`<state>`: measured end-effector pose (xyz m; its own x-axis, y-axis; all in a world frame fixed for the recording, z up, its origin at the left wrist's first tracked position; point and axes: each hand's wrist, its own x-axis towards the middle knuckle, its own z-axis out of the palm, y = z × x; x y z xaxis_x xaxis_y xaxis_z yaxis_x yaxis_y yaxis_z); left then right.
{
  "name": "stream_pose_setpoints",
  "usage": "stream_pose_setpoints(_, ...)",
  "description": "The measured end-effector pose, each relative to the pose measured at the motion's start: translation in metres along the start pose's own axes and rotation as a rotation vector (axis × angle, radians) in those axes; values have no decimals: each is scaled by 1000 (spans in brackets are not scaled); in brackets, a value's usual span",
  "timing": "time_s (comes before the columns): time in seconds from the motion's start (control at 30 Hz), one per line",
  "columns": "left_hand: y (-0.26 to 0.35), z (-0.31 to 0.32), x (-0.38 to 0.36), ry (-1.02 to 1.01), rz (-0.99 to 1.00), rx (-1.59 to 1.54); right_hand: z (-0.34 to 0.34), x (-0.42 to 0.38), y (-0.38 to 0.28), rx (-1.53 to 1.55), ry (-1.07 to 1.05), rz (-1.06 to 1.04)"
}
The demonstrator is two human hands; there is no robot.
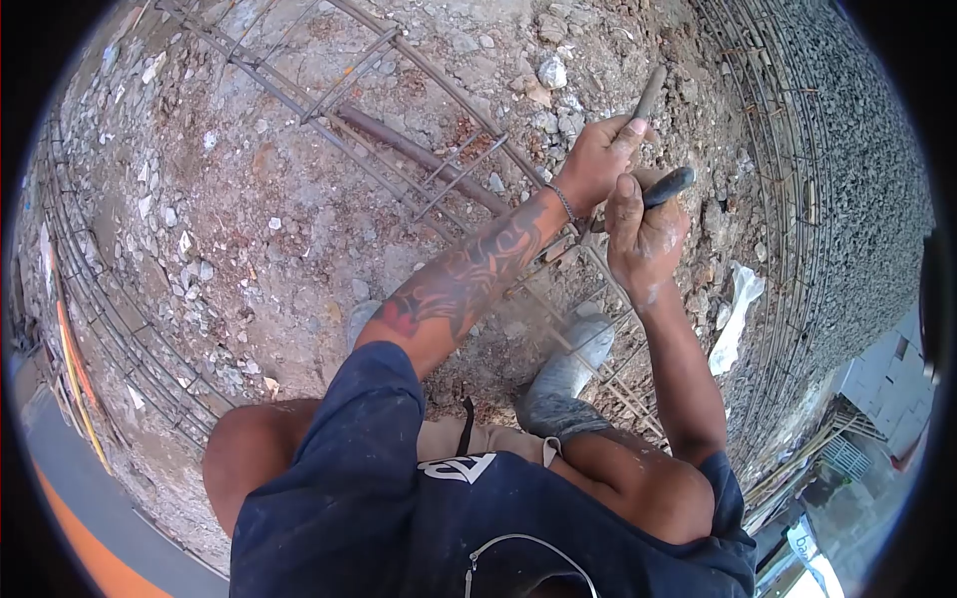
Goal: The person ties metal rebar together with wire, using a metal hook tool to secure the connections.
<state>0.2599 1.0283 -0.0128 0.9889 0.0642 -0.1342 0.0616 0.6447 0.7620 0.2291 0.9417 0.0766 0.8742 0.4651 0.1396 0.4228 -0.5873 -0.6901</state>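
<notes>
My left hand [596, 164], below a tattooed forearm and a chain bracelet, is closed around a greyish stick-like bar [651, 93] that points up and away. Just below it, my right hand [648, 239] grips a dark-handled tool [670, 186], thumb along the grip; its working end is mostly hidden. Both hands are close together above a rebar cage [454, 85] of long bars joined by cross ties, which runs diagonally under my left forearm. A thicker rusty pipe [409, 149] lies along the cage.
Rubble and stones [249, 269] cover the ground. More rebar [783, 199] curves along the right beside a rough grey gravelly surface [857, 169], with further bars [85, 264] at left. My boot [578, 364] is by the cage. A white scrap [738, 314] lies right of my right forearm.
</notes>
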Motion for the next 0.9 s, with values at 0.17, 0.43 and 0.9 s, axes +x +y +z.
stream_pose_setpoints(0.17,-12,9,4,34,160,30,3,7,6,38,77,17)
stream_pose_setpoints(0.43,4,8,-16,43,232,-83,8,37,-26,2,91,-20)
stream_pose_setpoints(0.9,1,1,-50,-214,316,26,4,33,-17,339,272,48)
